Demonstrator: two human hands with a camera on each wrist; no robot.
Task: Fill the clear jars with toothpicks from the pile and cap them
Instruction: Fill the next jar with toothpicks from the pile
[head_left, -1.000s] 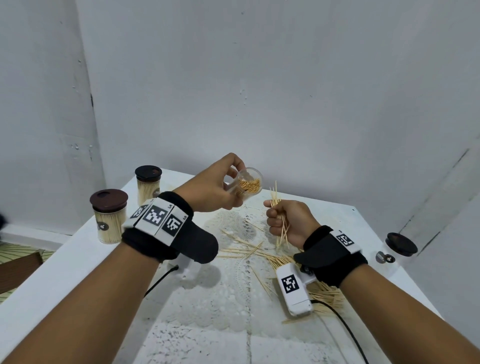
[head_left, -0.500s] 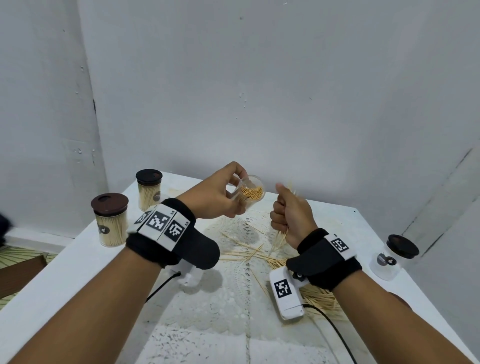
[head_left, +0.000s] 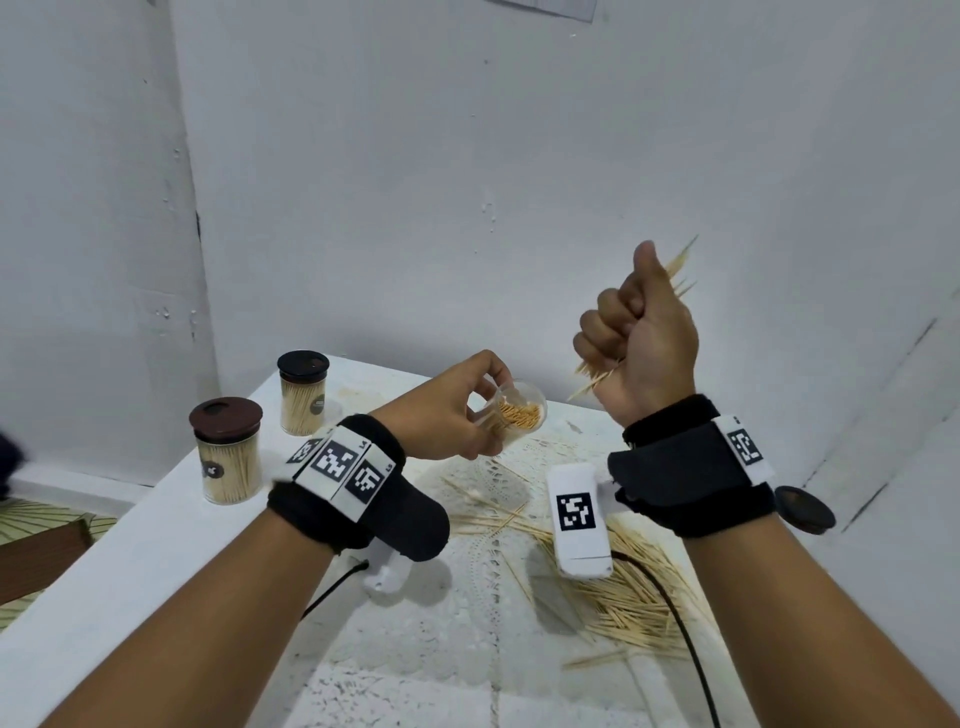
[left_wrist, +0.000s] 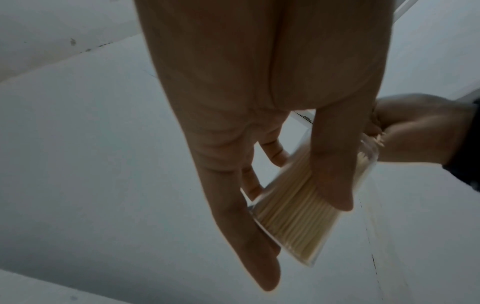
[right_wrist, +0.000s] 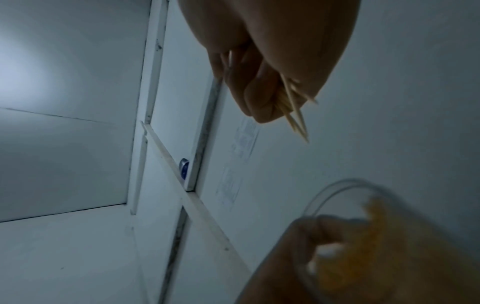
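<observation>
My left hand (head_left: 457, 410) holds a clear jar (head_left: 519, 415) tilted above the table, its open mouth turned toward me, partly filled with toothpicks. In the left wrist view the fingers (left_wrist: 330, 164) wrap the jar (left_wrist: 298, 216). My right hand (head_left: 636, 332) is raised above and to the right of the jar, fisted around a small bundle of toothpicks (head_left: 680, 265) that stick out at both ends. The right wrist view shows the bundle (right_wrist: 293, 115) in the fist and the jar rim (right_wrist: 337, 195) below. The toothpick pile (head_left: 628, 603) lies on the table under my right wrist.
Two capped, filled jars stand at the table's left: one with a brown lid (head_left: 226, 452), one with a black lid (head_left: 303, 392). A dark lid (head_left: 805, 509) shows at the right edge behind my wrist. The white table (head_left: 156, 545) sits against white walls.
My right hand has risen well above the jar with the toothpick bundle. The left hand keeps the jar tilted in about the same place.
</observation>
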